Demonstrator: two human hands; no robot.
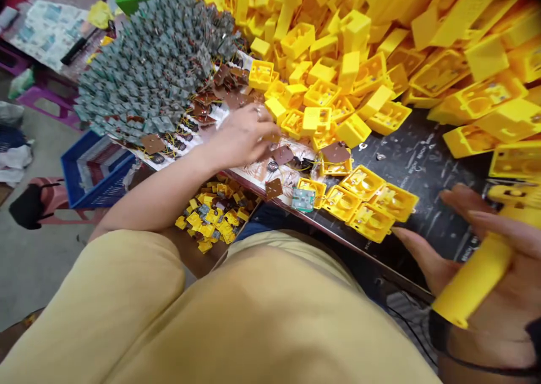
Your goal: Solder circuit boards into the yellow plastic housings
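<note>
While leaning over the black table (422, 159), resting the left hand (243, 139), fingers curled, on loose brown circuit boards (284, 155) just beside the heap of yellow housings (321, 91); cannot tell whether pinched on one. Gripping a yellow tool handle (477, 277) with the right hand (507, 299), fingers wrapped tight around it, near the table's front edge, right of a row of open housings (363, 195).

Blue crate (103, 191), purple stool (44, 99)
</note>
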